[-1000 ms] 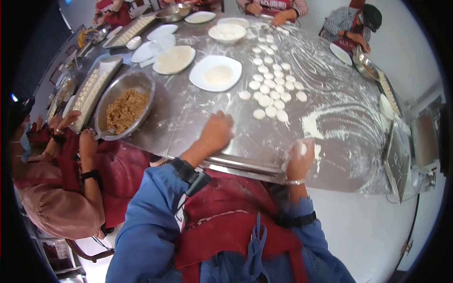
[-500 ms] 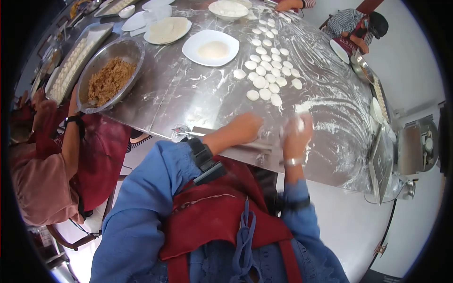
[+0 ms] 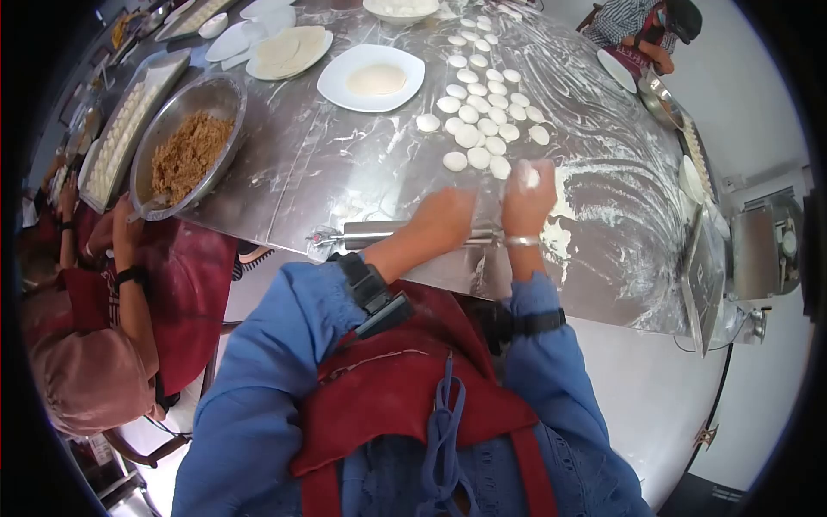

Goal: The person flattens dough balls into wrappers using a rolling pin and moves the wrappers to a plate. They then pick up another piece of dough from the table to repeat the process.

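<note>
Curled and slightly blurred, my left hand (image 3: 443, 217) is at the table's near edge, just above a metal rolling pin (image 3: 366, 229). What its fingers hold, if anything, is hidden. My right hand (image 3: 525, 203) is closed around a small white piece of dough (image 3: 529, 177), over the floured steel. Just beyond both hands lie several flattened dough rounds (image 3: 488, 127) in loose rows. Behind them to the left, a white square plate (image 3: 331, 82) carries one thin dough wrapper (image 3: 377, 80).
A steel bowl of brown filling (image 3: 194, 146) stands at the left, beside a long tray of dumplings (image 3: 107, 177). Farther back are a plate of stacked wrappers (image 3: 291, 50) and a white bowl (image 3: 401, 10). Co-workers sit at the left and far right.
My right hand has moved up and slightly left, toward the dough rounds. My left hand has shifted a little left and up. The view has turned slightly, and a co-worker's hand at the top has gone.
</note>
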Demonstrator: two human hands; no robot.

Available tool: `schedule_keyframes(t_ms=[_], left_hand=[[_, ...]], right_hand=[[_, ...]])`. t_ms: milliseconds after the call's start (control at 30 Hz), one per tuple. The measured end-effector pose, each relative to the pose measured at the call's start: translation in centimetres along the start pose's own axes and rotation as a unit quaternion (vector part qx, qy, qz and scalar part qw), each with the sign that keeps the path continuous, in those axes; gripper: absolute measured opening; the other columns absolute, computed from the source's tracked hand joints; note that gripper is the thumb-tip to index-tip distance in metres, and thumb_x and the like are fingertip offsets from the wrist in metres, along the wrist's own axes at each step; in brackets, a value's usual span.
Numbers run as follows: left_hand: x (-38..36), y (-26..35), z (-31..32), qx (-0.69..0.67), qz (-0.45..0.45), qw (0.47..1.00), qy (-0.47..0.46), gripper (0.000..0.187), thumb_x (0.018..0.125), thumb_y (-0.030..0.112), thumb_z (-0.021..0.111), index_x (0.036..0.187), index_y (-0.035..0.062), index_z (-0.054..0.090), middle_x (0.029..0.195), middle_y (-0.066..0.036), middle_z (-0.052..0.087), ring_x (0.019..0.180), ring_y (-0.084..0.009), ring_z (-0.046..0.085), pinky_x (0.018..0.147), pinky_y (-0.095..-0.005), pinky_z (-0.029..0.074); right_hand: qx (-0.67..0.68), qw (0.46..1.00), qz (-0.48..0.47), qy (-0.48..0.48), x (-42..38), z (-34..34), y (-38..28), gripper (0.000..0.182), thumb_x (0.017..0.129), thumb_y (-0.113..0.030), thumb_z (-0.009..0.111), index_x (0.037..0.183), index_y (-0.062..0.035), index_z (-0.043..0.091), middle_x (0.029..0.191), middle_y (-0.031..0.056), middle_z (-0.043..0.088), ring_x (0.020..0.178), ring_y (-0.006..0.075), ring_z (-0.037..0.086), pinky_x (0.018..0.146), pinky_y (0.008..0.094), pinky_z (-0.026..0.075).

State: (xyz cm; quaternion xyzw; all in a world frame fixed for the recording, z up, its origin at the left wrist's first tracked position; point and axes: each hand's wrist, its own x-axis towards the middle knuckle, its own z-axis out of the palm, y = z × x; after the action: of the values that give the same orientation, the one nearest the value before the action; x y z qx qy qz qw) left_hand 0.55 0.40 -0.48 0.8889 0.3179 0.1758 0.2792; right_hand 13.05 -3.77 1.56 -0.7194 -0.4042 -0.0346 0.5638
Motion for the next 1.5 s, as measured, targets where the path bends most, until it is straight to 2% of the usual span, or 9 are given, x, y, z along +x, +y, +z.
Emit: schedule_keyframes(t_ms=[333, 500, 600, 833, 933, 1000, 1167, 1433, 1500], left_hand=[[-1.8, -0.5, -1.3, -0.037, 0.036, 0.995, -0.08, 0.017, 0.077, 0.02, 0.055, 0.078, 0.0027, 0.055, 0.074, -0.018, 0.059, 0.072, -0.0375, 0.056, 0.064, -0.0451, 0.044], [0.9, 0.3, -0.1, -0.036, -0.026, 0.999, -0.008, 0.015, 0.076, 0.019, 0.055, 0.078, 0.0037, 0.056, 0.075, -0.017, 0.06, 0.073, -0.0362, 0.057, 0.065, -0.043, 0.045], [0.0, -0.9, -0.7, 0.002, 0.054, 0.996, -0.07, 0.015, 0.076, 0.018, 0.054, 0.08, 0.0029, 0.056, 0.076, -0.017, 0.06, 0.074, -0.0363, 0.057, 0.066, -0.0433, 0.045], [-0.4, 0.3, -1.1, -0.008, 0.035, 0.996, -0.079, 0.016, 0.075, 0.018, 0.056, 0.081, 0.0037, 0.056, 0.079, -0.017, 0.06, 0.074, -0.0366, 0.057, 0.066, -0.0432, 0.045], [0.6, 0.5, -0.6, -0.025, -0.014, 1.0, -0.003, 0.015, 0.074, 0.017, 0.056, 0.081, 0.0038, 0.056, 0.078, -0.017, 0.06, 0.074, -0.0365, 0.057, 0.065, -0.0431, 0.045], [0.4, -0.2, -1.0, 0.001, 0.024, 0.997, -0.072, 0.015, 0.073, 0.016, 0.055, 0.081, 0.003, 0.055, 0.077, -0.018, 0.06, 0.074, -0.0367, 0.057, 0.064, -0.0435, 0.045], [-1.5, -1.4, -1.9, -0.064, 0.034, 0.995, -0.069, 0.014, 0.073, 0.015, 0.055, 0.081, 0.0033, 0.055, 0.077, -0.019, 0.059, 0.074, -0.0373, 0.056, 0.064, -0.0436, 0.045], [0.6, 0.1, -1.1, -0.025, 0.013, 0.999, -0.043, 0.011, 0.072, 0.011, 0.055, 0.081, 0.0039, 0.057, 0.075, -0.017, 0.059, 0.073, -0.0359, 0.057, 0.066, -0.0427, 0.045], [-0.4, -1.1, -1.0, -0.025, 0.052, 0.997, -0.053, 0.012, 0.072, 0.011, 0.053, 0.081, 0.0043, 0.058, 0.077, -0.019, 0.059, 0.076, -0.0388, 0.057, 0.066, -0.0464, 0.045]], right_hand=[[0.0, 1.0, -0.015, 0.01, -3.6, -3.7, -0.2, 0.01, 0.076, -0.009, 0.053, 0.075, -0.002, 0.046, 0.062, 0.0117, 0.048, 0.055, 0.0238, 0.046, 0.054, 0.0336, 0.039], [-0.034, 0.997, -0.066, 0.036, 0.4, 0.4, -0.4, 0.013, 0.075, -0.01, 0.056, 0.078, -0.0014, 0.047, 0.067, 0.0167, 0.052, 0.057, 0.0287, 0.048, 0.057, 0.0374, 0.04], [-0.004, 1.0, -0.005, 0.012, -2.6, -2.5, 0.8, 0.013, 0.075, -0.011, 0.056, 0.078, -0.0015, 0.047, 0.067, 0.0174, 0.052, 0.057, 0.0301, 0.048, 0.057, 0.037, 0.04], [-0.005, 1.0, 0.006, 0.009, -1.2, -1.4, -0.9, 0.009, 0.076, -0.008, 0.053, 0.076, -0.0016, 0.046, 0.066, 0.0157, 0.049, 0.059, 0.031, 0.047, 0.058, 0.0361, 0.04], [-0.002, 0.999, -0.042, 0.013, 0.4, 0.3, -0.7, 0.009, 0.076, -0.007, 0.053, 0.076, -0.0015, 0.046, 0.067, 0.0151, 0.048, 0.06, 0.0309, 0.047, 0.058, 0.0359, 0.041], [-0.003, 0.999, -0.033, 0.007, -0.9, -1.0, 0.0, 0.01, 0.076, -0.007, 0.054, 0.077, -0.0015, 0.046, 0.067, 0.0152, 0.048, 0.06, 0.031, 0.047, 0.058, 0.036, 0.04], [0.027, 0.998, 0.045, 0.025, -5.5, -4.0, 2.1, 0.011, 0.075, -0.008, 0.055, 0.077, -0.0017, 0.046, 0.066, 0.0152, 0.047, 0.059, 0.031, 0.046, 0.057, 0.0361, 0.04], [-0.012, 0.999, -0.046, 0.016, -1.0, -1.0, 0.4, 0.012, 0.076, -0.008, 0.054, 0.076, -0.0012, 0.044, 0.062, 0.0146, 0.046, 0.055, 0.0298, 0.047, 0.054, 0.0373, 0.04], [0.008, 1.0, 0.018, 0.0, -3.5, -3.4, 0.8, 0.011, 0.076, -0.008, 0.054, 0.076, -0.0018, 0.045, 0.061, 0.0134, 0.047, 0.054, 0.0269, 0.048, 0.055, 0.0363, 0.041]])
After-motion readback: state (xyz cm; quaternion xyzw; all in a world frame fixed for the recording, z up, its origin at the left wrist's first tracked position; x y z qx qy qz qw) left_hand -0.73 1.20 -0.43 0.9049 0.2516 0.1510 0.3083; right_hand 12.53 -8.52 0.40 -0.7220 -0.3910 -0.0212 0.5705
